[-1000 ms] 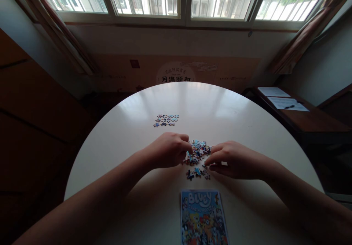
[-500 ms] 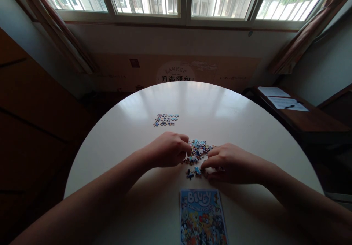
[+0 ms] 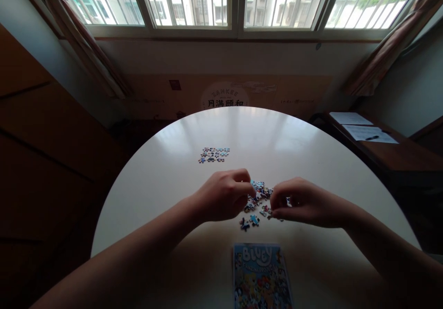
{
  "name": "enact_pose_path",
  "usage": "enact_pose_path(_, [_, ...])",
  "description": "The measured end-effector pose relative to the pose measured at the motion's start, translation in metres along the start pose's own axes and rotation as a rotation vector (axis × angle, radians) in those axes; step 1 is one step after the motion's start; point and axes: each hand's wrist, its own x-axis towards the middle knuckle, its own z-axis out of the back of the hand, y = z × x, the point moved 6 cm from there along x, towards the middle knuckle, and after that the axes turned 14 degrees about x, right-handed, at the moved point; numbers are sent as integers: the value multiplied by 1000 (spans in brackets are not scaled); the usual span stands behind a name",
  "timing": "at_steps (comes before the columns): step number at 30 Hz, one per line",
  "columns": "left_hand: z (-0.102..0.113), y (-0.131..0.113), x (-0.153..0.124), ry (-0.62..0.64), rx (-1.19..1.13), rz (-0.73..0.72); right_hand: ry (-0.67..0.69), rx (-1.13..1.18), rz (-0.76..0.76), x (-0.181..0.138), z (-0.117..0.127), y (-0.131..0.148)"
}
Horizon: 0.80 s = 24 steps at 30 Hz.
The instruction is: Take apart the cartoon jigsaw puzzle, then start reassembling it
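A heap of small jigsaw puzzle pieces [image 3: 260,191] lies on the white round table between my two hands. My left hand [image 3: 228,194] is closed at the heap's left side, its fingers curled over; whatever they hold is hidden. On the right, my right hand [image 3: 302,202] has thumb and fingers pinched together at a puzzle piece [image 3: 269,215] by the heap's edge. More pieces show partly behind that hand. Nearer to me, a light blue puzzle piece [image 3: 254,220] and a dark blue puzzle piece [image 3: 244,224] lie apart from the heap.
Several puzzle pieces [image 3: 213,154] are set out in rows farther back on the table [image 3: 155,175]. A colourful "Bluey" picture sheet [image 3: 262,276] lies close to me. Papers and a pen [image 3: 372,138] rest on a brown side table at the right.
The view has shifted slightly. My left hand has moved a little toward me over the heap's left edge. My right hand's fingers have drawn together, away from the light blue piece.
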Motion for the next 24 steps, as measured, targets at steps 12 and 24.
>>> enact_pose_path(12, [-1,-18,2,-21,-99,-46,-350,325,-27,4,25,-21])
enact_pose_path(24, [-11,20,0,29,-134,128,-578,90,65,0,37,-32])
